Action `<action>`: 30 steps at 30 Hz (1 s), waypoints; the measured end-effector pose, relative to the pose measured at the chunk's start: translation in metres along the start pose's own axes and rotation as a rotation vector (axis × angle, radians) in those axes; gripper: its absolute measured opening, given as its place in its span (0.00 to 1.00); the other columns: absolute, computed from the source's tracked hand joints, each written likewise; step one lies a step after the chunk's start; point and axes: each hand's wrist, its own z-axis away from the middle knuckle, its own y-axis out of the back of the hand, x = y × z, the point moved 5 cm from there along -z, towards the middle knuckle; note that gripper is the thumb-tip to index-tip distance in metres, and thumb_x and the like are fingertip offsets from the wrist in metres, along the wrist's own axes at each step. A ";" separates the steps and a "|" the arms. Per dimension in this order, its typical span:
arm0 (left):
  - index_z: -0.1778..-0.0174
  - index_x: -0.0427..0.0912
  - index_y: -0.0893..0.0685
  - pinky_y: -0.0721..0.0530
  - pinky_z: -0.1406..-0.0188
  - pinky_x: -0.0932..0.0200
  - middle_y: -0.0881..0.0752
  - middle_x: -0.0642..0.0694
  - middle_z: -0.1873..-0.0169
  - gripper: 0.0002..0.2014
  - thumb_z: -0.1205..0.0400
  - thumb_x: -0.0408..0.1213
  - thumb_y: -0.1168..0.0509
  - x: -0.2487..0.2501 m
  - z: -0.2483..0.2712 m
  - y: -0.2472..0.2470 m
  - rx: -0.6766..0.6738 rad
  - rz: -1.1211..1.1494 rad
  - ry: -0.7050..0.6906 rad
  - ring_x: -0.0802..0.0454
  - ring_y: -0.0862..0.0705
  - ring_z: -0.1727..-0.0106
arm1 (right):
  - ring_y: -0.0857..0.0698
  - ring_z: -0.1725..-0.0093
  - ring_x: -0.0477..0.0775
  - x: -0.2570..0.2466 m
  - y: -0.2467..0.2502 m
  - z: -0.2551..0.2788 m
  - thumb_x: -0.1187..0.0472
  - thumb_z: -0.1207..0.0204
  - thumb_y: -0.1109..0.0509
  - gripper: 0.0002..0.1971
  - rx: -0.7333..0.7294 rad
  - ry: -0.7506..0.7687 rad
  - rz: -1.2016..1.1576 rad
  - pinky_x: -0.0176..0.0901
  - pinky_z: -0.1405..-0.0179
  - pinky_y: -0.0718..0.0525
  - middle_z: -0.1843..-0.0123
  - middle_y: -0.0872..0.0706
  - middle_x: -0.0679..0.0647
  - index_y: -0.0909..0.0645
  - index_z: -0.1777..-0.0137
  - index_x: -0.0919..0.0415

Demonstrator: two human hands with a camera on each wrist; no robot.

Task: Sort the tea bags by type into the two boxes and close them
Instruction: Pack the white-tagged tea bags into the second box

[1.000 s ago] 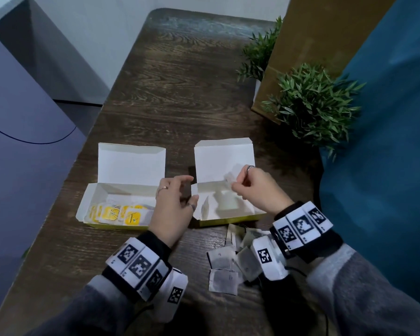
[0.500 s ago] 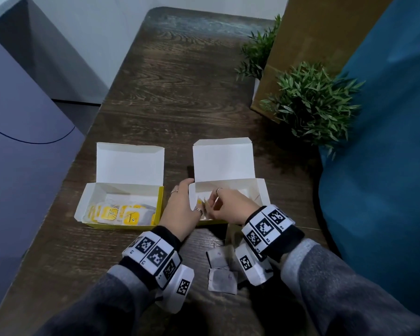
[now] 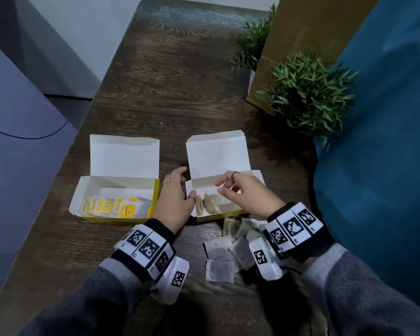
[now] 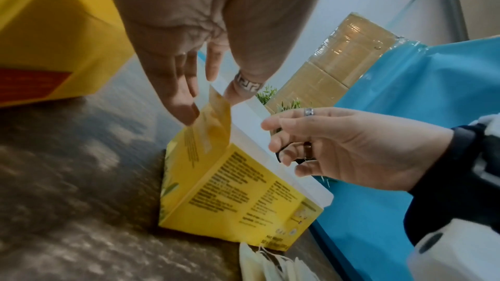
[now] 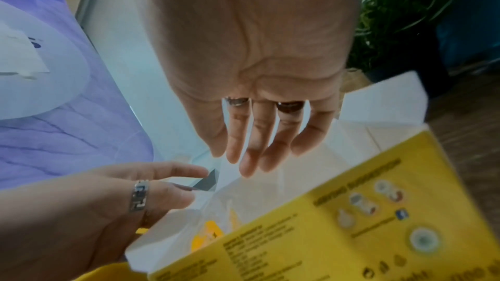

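Where half a second ago the right hand (image 3: 246, 194) was curled low inside the right box (image 3: 224, 187) close against the left hand (image 3: 177, 200), it has now lifted and drawn apart, its fingers loosely spread over the box and holding nothing. The left hand has kept its place at the box's left end, fingers nearly straight, thumb and fingertips touching the short side flap (image 4: 213, 123); whether it pinches the flap I cannot tell. Both boxes are thin folded card, yellow and printed outside, plain white inside, with their lids standing open at the back. A few tea bags (image 3: 207, 202) now show upright at the left end of the right box. The left box (image 3: 117, 185) is unmoved and holds a row of glossy white sachets with yellow labels (image 3: 114, 207). On the dark, grained wooden table (image 3: 170, 93), in front of the right box and partly under the right wrist, lies a loose heap of flat, square, grey paper tea bags with thin strings (image 3: 224, 258). Two leafy green plants (image 3: 306, 93) and a brown cardboard panel (image 3: 301, 32) stand at the far right.
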 end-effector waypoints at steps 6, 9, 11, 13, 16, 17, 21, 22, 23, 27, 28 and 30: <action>0.52 0.50 0.26 0.30 0.65 0.72 0.28 0.59 0.63 0.07 0.24 0.44 0.37 0.030 0.040 0.018 0.019 -0.065 -0.482 0.64 0.26 0.64 | 0.19 0.63 0.44 0.014 0.014 0.021 0.54 0.23 0.32 0.05 0.049 -0.014 -0.019 0.35 0.61 0.24 0.59 0.16 0.45 0.18 0.49 0.50; 0.58 0.55 0.21 0.19 0.64 0.63 0.18 0.58 0.68 0.08 0.24 0.52 0.41 0.025 0.062 -0.002 -0.294 -0.247 -0.599 0.62 0.21 0.66 | 0.15 0.69 0.43 0.025 0.010 0.036 0.54 0.24 0.30 0.05 -0.078 -0.076 -0.080 0.29 0.68 0.22 0.62 0.11 0.47 0.15 0.52 0.51; 0.49 0.55 0.17 0.15 0.56 0.57 0.14 0.55 0.58 0.14 0.22 0.54 0.43 0.016 0.070 -0.018 -0.403 -0.396 -0.572 0.55 0.15 0.55 | 0.15 0.68 0.43 0.034 0.001 0.047 0.55 0.26 0.27 0.04 -0.162 -0.111 -0.099 0.27 0.71 0.22 0.63 0.10 0.47 0.14 0.53 0.52; 0.37 0.54 0.21 0.19 0.47 0.56 0.17 0.53 0.44 0.17 0.19 0.52 0.43 0.006 0.074 -0.030 -0.439 -0.517 -0.493 0.51 0.18 0.42 | 0.14 0.65 0.44 0.044 -0.008 0.055 0.58 0.27 0.26 0.03 -0.161 -0.113 -0.043 0.32 0.65 0.17 0.64 0.11 0.44 0.12 0.55 0.51; 0.28 0.52 0.30 0.25 0.38 0.54 0.24 0.51 0.32 0.22 0.18 0.50 0.42 -0.005 0.076 -0.046 -0.481 -0.616 -0.355 0.50 0.27 0.31 | 0.14 0.58 0.45 0.059 -0.021 0.064 0.61 0.31 0.23 0.07 -0.119 -0.108 0.057 0.37 0.54 0.17 0.60 0.13 0.43 0.12 0.55 0.49; 0.27 0.52 0.31 0.26 0.36 0.53 0.25 0.50 0.31 0.23 0.18 0.50 0.42 -0.006 0.077 -0.050 -0.486 -0.637 -0.333 0.50 0.29 0.29 | 0.16 0.57 0.45 0.063 -0.026 0.066 0.60 0.33 0.22 0.10 -0.121 -0.099 0.079 0.39 0.52 0.17 0.58 0.15 0.44 0.13 0.53 0.48; 0.29 0.50 0.28 0.25 0.38 0.53 0.21 0.47 0.36 0.22 0.20 0.45 0.37 -0.010 0.074 -0.059 -0.492 -0.583 -0.232 0.48 0.29 0.32 | 0.22 0.46 0.47 0.072 -0.046 0.073 0.55 0.41 0.18 0.16 -0.164 -0.089 0.251 0.46 0.45 0.22 0.48 0.24 0.45 0.24 0.62 0.40; 0.32 0.50 0.25 0.24 0.40 0.53 0.19 0.46 0.40 0.20 0.20 0.43 0.36 -0.011 0.073 -0.059 -0.493 -0.530 -0.198 0.48 0.27 0.34 | 0.21 0.45 0.49 0.071 -0.048 0.074 0.54 0.41 0.18 0.18 -0.145 -0.075 0.293 0.47 0.45 0.22 0.46 0.24 0.47 0.29 0.68 0.42; 0.37 0.50 0.23 0.23 0.43 0.55 0.17 0.47 0.45 0.16 0.21 0.40 0.35 -0.010 0.071 -0.058 -0.487 -0.477 -0.179 0.48 0.25 0.38 | 0.21 0.45 0.50 0.072 -0.049 0.074 0.55 0.40 0.18 0.22 -0.123 -0.061 0.325 0.47 0.46 0.22 0.45 0.23 0.48 0.33 0.72 0.44; 0.57 0.49 0.17 0.28 0.57 0.65 0.19 0.54 0.62 0.03 0.23 0.36 0.33 -0.005 0.070 -0.042 -0.449 -0.289 -0.190 0.59 0.24 0.58 | 0.20 0.51 0.45 0.071 -0.043 0.077 0.59 0.37 0.20 0.19 -0.054 -0.029 0.238 0.39 0.51 0.23 0.50 0.21 0.47 0.30 0.72 0.45; 0.60 0.50 0.17 0.28 0.60 0.68 0.19 0.55 0.63 0.04 0.24 0.35 0.31 -0.004 0.071 -0.035 -0.431 -0.216 -0.187 0.61 0.23 0.61 | 0.21 0.55 0.40 0.070 -0.038 0.080 0.60 0.38 0.19 0.17 -0.047 -0.035 0.166 0.35 0.55 0.24 0.54 0.19 0.43 0.28 0.70 0.45; 0.62 0.46 0.16 0.27 0.63 0.75 0.16 0.54 0.63 0.03 0.25 0.35 0.29 -0.001 0.072 -0.019 -0.396 -0.052 -0.153 0.63 0.20 0.63 | 0.21 0.64 0.31 0.064 -0.026 0.087 0.61 0.38 0.18 0.16 -0.023 -0.053 -0.007 0.26 0.64 0.28 0.65 0.16 0.36 0.24 0.67 0.47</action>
